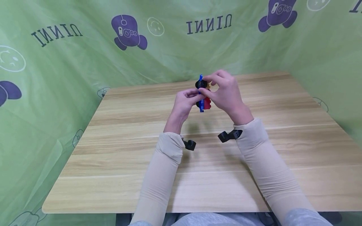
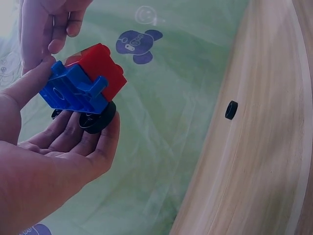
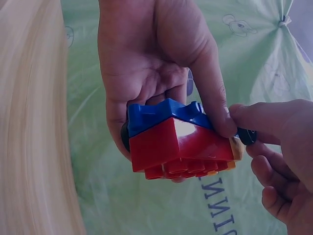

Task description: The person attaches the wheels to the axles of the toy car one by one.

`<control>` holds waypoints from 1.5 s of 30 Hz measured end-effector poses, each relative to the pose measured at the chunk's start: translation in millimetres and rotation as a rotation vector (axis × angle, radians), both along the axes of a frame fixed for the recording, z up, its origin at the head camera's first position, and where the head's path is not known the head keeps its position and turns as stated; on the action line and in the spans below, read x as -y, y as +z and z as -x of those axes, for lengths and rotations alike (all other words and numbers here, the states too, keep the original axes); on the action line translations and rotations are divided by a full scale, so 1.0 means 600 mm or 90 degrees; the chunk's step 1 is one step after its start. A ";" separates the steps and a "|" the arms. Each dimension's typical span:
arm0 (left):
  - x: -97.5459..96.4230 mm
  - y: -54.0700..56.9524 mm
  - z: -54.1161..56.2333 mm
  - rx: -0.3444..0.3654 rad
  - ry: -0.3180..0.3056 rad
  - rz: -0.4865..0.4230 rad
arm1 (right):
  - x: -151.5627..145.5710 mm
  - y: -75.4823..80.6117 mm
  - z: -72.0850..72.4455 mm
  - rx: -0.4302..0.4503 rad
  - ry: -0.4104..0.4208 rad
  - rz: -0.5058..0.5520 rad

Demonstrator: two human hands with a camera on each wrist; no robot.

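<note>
A toy car holds the middle of the head view, raised over the table: a blue wheeled base (image 2: 73, 90) with a red studded brick (image 3: 181, 147) on it and a yellow-orange piece (image 3: 236, 148) at one end. My left hand (image 1: 183, 105) grips the base, thumb on its edge and fingers beneath. One black wheel (image 2: 98, 119) sits on the base by the left fingers. At the far end, my right hand (image 1: 226, 91) pinches another black wheel (image 3: 247, 136) between thumb and forefinger, right against the base. The right hand's other fingers (image 3: 276, 196) are loosely curled.
A loose black wheel (image 2: 232, 110) stands on the wooden table (image 1: 118, 150) in the left wrist view. A green printed curtain (image 1: 169, 56) closes off the back and sides. Black cameras (image 1: 229, 135) stick out from both wrists.
</note>
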State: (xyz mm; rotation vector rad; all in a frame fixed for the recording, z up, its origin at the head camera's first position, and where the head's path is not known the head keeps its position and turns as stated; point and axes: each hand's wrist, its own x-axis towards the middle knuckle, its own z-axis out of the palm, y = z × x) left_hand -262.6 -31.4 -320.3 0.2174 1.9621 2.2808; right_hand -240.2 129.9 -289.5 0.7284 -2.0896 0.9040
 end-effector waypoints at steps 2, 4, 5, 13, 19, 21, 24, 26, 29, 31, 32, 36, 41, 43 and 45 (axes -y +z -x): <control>-0.001 -0.001 -0.001 -0.002 0.002 0.009 | 0.000 -0.001 0.000 -0.007 -0.007 -0.003; -0.001 -0.001 -0.002 -0.003 0.004 0.011 | 0.001 -0.002 0.000 -0.015 -0.012 -0.001; -0.002 -0.002 -0.002 -0.004 0.005 0.009 | 0.002 -0.003 0.000 -0.020 -0.013 0.002; -0.013 -0.005 -0.004 0.005 0.001 -0.028 | 0.007 -0.007 0.003 -0.042 0.014 0.043; -0.017 -0.004 -0.005 0.004 0.013 -0.007 | 0.009 -0.010 0.006 -0.041 0.021 0.059; -0.018 -0.004 -0.005 0.002 0.021 0.004 | 0.009 -0.011 0.008 -0.039 0.017 0.060; -0.021 -0.004 -0.004 0.003 0.026 0.009 | 0.009 -0.013 0.010 -0.032 0.008 0.061; -0.023 -0.005 -0.004 0.008 0.028 0.009 | 0.008 -0.015 0.012 -0.022 0.003 0.063; -0.025 -0.006 -0.004 0.014 0.035 0.021 | 0.008 -0.017 0.013 -0.009 -0.003 0.067; -0.026 -0.006 -0.004 0.010 0.040 0.035 | 0.008 -0.017 0.012 0.000 -0.006 0.073; -0.026 -0.005 -0.004 0.008 0.043 0.040 | 0.008 -0.016 0.011 0.003 -0.008 0.076; -0.028 -0.005 -0.005 0.003 0.063 0.052 | 0.010 -0.015 0.010 0.017 -0.016 0.071; -0.030 -0.008 -0.007 -0.001 0.071 0.063 | 0.010 -0.017 0.008 0.033 -0.027 0.066; -0.031 -0.008 -0.008 -0.006 0.069 0.072 | 0.009 -0.018 0.007 0.036 -0.030 0.065; -0.031 -0.007 -0.008 -0.010 0.068 0.081 | 0.008 -0.018 0.007 0.035 -0.032 0.059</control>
